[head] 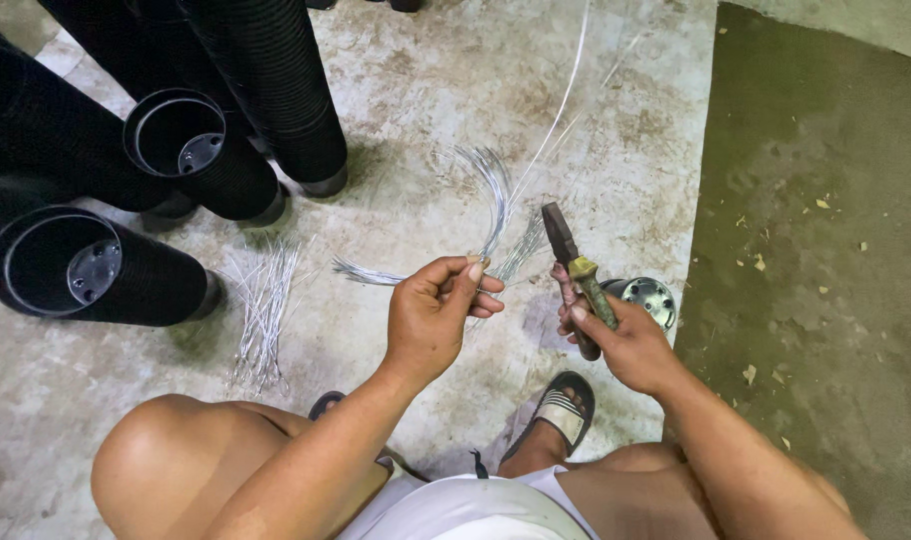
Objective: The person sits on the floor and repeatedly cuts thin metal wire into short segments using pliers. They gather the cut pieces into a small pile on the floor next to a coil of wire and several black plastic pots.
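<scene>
I look down and see my left hand (434,318) pinching a bunch of thin silver wires (491,195) that curve up and away from me. My right hand (616,335) is closed around old pliers (574,275), and their dark tip points up, close to the wires. Just right of the pliers, a small round metal piece (648,297) sits on the grey floor (426,90). On the left, more cut wires (261,305) lie in a loose pile. Far left, stacks of black pots (96,270) lie on their sides. My sandal (561,405) is near me.
</scene>
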